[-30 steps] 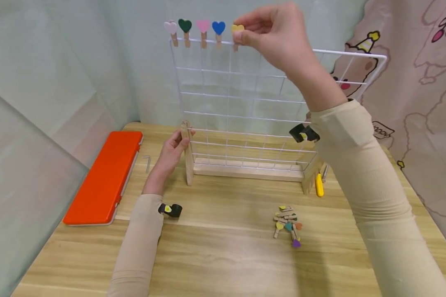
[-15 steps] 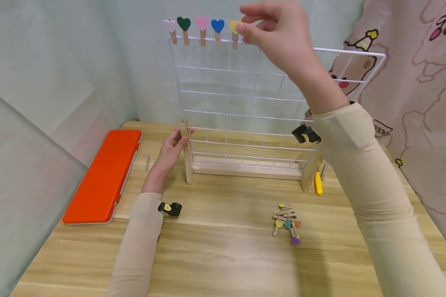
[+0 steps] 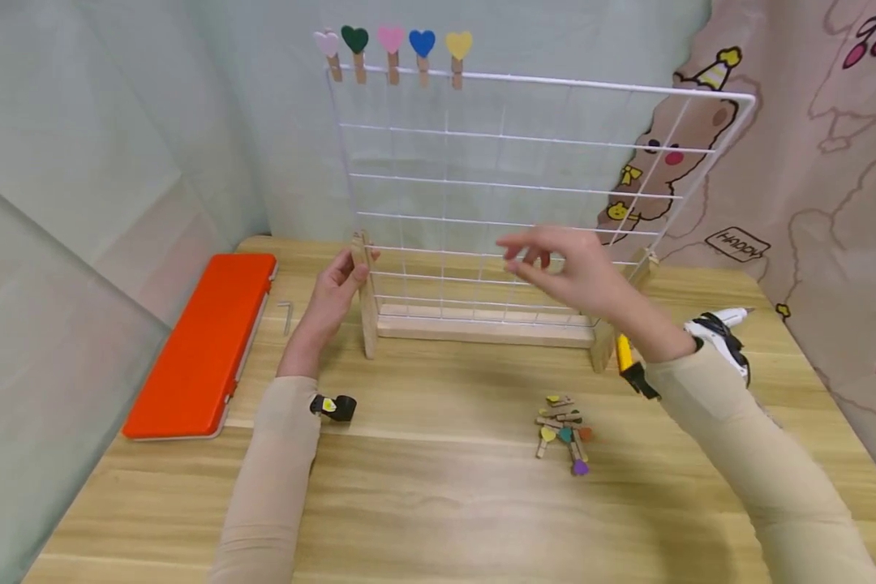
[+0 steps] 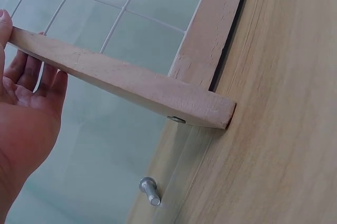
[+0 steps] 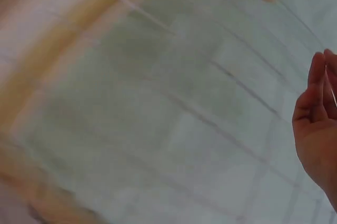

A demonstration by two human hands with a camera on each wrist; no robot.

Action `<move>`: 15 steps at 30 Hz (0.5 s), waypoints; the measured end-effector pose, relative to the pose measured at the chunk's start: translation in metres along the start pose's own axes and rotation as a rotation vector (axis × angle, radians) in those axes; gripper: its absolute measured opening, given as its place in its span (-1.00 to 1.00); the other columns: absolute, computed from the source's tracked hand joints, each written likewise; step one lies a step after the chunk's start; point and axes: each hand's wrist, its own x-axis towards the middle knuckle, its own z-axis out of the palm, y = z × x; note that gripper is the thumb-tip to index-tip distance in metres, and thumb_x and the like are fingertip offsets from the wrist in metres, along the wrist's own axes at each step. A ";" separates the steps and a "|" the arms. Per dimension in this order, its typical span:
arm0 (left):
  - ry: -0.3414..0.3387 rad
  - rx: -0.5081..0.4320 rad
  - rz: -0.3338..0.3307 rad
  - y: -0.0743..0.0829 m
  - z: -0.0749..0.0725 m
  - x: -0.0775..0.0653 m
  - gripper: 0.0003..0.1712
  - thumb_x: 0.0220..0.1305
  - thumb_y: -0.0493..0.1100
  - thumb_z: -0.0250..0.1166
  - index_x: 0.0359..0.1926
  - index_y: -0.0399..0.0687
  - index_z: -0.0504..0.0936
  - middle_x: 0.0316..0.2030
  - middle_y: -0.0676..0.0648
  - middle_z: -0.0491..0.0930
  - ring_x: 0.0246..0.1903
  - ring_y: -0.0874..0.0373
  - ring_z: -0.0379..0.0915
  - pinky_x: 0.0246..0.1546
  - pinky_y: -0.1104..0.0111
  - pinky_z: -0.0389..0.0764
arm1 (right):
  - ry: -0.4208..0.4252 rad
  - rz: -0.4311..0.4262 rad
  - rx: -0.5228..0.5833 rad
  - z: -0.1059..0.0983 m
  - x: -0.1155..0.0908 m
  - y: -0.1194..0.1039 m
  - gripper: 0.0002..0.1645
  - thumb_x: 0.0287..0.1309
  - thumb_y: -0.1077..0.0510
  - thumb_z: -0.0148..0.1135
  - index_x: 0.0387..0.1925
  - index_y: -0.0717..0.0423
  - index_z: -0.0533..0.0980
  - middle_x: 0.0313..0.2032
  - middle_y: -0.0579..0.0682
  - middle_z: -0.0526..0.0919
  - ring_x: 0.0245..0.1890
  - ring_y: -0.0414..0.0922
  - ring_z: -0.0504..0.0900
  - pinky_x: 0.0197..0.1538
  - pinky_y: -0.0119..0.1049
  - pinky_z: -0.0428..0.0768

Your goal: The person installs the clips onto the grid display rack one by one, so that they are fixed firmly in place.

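My left hand (image 3: 333,296) grips the left wooden upright (image 3: 366,312) of a stand; in the left wrist view, thumb and fingers lie on either side of the same wooden post (image 4: 126,79). The stand carries a white wire grid (image 3: 540,195). Heart-topped clothespins, including a blue one (image 3: 422,45) and a yellow one (image 3: 458,49), are clipped along the left of its top wire. My right hand (image 3: 573,268) is in front of the grid's lower part, holding nothing, fingers loosely bent. Below it on the table lies a pile of heart clothespins (image 3: 565,430).
An orange-red case (image 3: 204,349) and a hex key (image 3: 287,316) lie on the left of the table. Beyond the stand's right foot are a yellow-handled tool (image 3: 624,354) and a white tool with a black cord (image 3: 723,332), partly behind my right forearm.
My right hand has let go of the yellow heart clothespin, which stays clipped on the top wire, and has come down in front of the grid. The left hand keeps its grip on the upright.
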 end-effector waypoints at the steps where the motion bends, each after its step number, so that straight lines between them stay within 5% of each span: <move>1: 0.005 0.003 0.001 0.000 0.000 0.000 -0.52 0.19 -0.02 0.04 0.11 -0.10 0.35 0.09 -0.09 0.36 0.09 0.08 0.16 0.02 0.39 0.20 | -0.042 0.036 -0.002 0.006 -0.015 0.005 -0.68 -0.04 0.26 0.23 -0.15 0.13 0.52 -0.38 -0.08 0.62 -0.50 -0.32 0.49 -0.44 -0.43 0.39; 9: -0.028 0.017 0.002 0.003 -0.001 0.002 -0.45 0.20 -0.02 0.03 0.20 -0.05 0.25 0.14 -0.14 0.29 0.15 0.18 0.12 0.13 0.25 0.12 | -0.244 0.286 0.005 0.039 -0.123 0.035 -0.68 -0.02 0.19 0.22 -0.14 0.10 0.52 -0.36 -0.13 0.60 -0.43 -0.32 0.49 -0.42 -0.40 0.43; 15: -0.015 0.012 0.008 0.001 0.000 0.000 -0.47 0.19 -0.03 0.04 0.18 -0.07 0.29 0.11 -0.06 0.34 0.14 0.14 0.13 0.04 0.42 0.21 | -0.363 0.416 0.082 0.046 -0.167 0.041 -0.66 0.04 0.11 0.17 -0.09 0.09 0.48 -0.24 -0.08 0.58 -0.33 -0.29 0.49 -0.30 -0.37 0.48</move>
